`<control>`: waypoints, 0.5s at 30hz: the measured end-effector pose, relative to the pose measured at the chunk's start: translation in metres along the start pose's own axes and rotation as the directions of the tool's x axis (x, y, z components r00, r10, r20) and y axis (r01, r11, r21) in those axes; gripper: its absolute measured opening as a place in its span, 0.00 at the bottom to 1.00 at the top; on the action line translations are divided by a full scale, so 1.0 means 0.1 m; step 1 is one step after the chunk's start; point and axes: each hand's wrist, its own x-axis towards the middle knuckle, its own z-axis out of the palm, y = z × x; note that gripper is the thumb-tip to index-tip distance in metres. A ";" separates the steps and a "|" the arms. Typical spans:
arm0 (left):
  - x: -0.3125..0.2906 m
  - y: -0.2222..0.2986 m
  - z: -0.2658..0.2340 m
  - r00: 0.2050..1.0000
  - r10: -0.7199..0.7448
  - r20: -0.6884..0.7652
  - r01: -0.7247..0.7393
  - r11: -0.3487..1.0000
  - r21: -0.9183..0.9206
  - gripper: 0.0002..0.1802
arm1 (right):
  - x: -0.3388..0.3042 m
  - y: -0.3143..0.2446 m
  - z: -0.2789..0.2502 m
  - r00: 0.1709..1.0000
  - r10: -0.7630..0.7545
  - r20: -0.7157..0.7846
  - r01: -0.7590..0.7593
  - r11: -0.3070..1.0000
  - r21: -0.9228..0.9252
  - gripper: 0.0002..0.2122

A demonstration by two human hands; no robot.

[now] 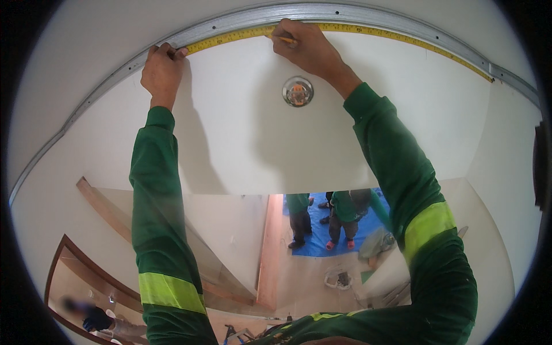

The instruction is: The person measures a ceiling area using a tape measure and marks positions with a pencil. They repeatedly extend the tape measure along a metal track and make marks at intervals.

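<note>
My left hand [161, 75] is raised to a long metal channel [356, 12], its fingers closed on a yellow tape measure [397, 38]. The tape is stretched along the lower edge of the channel, across a white panel, to a far end at the right. Midway along it, my right hand [310, 49] grips a short pencil [286, 40], whose tip points left close to the tape. Part of the tape is hidden behind my right fingers. Both arms are lifted, in green sleeves with yellow-green bands.
A round, shiny-rimmed fixture [298, 92] sits in the white panel [236, 121] below my right hand. Beneath the panel's edge, people stand on a blue sheet [316, 241]. A white container [338, 280] is on the floor, and another person shows at lower left.
</note>
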 end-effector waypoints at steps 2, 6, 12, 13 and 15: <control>0.01 0.01 0.00 1.000 0.001 0.001 -0.001 1.000 -0.003 0.17 | 0.00 0.03 0.01 1.000 -0.008 -0.024 0.008 1.000 0.009 0.07; 0.03 -0.01 0.01 1.000 -0.003 0.013 0.003 1.000 0.003 0.17 | -0.01 0.04 0.03 0.999 -0.020 -0.034 0.021 0.999 0.028 0.07; 0.01 0.05 -0.02 1.000 -0.016 0.020 0.016 1.000 0.009 0.17 | 0.00 0.07 0.01 1.000 -0.023 -0.010 0.023 0.997 0.075 0.07; 0.01 0.05 -0.03 0.999 -0.020 0.026 0.019 1.000 0.006 0.17 | 0.00 0.07 0.02 0.999 -0.027 -0.022 0.028 0.996 0.080 0.07; 0.01 0.05 -0.04 0.999 -0.027 0.037 0.027 1.000 0.001 0.17 | -0.01 0.06 0.05 0.998 -0.035 -0.045 0.039 0.995 0.090 0.07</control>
